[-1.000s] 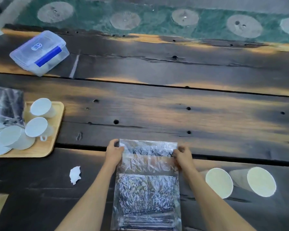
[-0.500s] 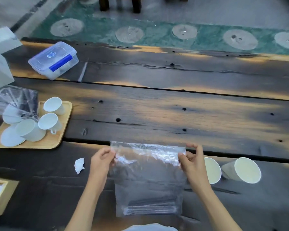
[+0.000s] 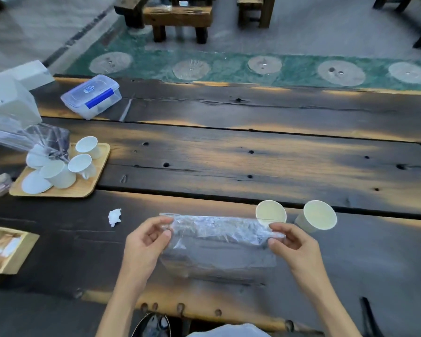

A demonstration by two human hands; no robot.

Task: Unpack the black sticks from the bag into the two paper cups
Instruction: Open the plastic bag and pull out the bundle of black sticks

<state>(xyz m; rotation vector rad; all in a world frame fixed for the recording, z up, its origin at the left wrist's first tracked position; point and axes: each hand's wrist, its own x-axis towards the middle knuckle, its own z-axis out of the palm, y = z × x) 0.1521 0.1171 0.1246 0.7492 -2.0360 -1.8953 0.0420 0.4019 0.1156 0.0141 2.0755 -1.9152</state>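
A clear plastic bag (image 3: 219, 242) is held up over the dark wooden table (image 3: 229, 154). My left hand (image 3: 147, 242) pinches its top left corner and my right hand (image 3: 291, 242) pinches its top right corner. The black sticks (image 3: 216, 276) show only as a dim dark band along the bag's bottom. Two paper cups stand just behind the bag on the right: the nearer one (image 3: 270, 211) is partly behind the bag's corner, the other (image 3: 320, 215) is further right. Both cups look empty.
A wooden tray (image 3: 83, 188) with several white cups and a crumpled clear bag sits at the left. A clear lidded box (image 3: 91, 96) with a blue clasp lies at the back left. A scrap of white paper (image 3: 114, 216) and a wooden box (image 3: 7, 249) are near left.
The bag has been lifted off the table and now hangs from both hands. My view has tilted up, and the cups now appear behind the bag's right corner.
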